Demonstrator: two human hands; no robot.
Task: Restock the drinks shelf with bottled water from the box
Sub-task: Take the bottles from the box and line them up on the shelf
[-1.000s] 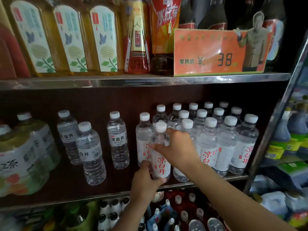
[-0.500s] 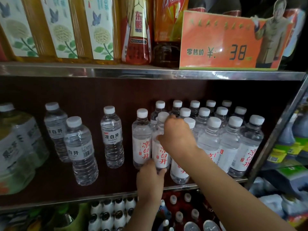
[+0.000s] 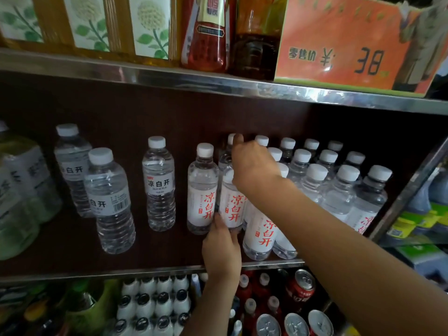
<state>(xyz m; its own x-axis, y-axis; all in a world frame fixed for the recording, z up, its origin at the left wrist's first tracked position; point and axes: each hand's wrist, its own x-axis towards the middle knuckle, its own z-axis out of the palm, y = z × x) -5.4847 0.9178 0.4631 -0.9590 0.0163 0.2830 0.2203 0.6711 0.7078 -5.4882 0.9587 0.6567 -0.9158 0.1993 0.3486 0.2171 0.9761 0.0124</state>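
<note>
A water bottle (image 3: 234,209) with a white label and red characters stands on the middle shelf (image 3: 121,271), beside a matching bottle (image 3: 202,190). My right hand (image 3: 253,166) covers its cap and neck from above, with one finger stretched up to the cap of the bottle behind. My left hand (image 3: 221,251) holds its base from below, thumb up between the two bottles. Several rows of the same white-capped bottles (image 3: 339,190) fill the shelf to the right. The box is out of view.
Three clear-label water bottles (image 3: 158,183) stand apart on the shelf's left half, and big green tea bottles (image 3: 17,190) sit at the far left. The upper shelf edge (image 3: 169,76) carries an orange price sign (image 3: 339,44). Cans (image 3: 300,287) sit below. A metal post (image 3: 407,190) bounds the right.
The bottle has gone from the shelf's front edge back into line beside its neighbour. My right hand slid up over its cap and my left hand stayed at its base. The camera moved closer.
</note>
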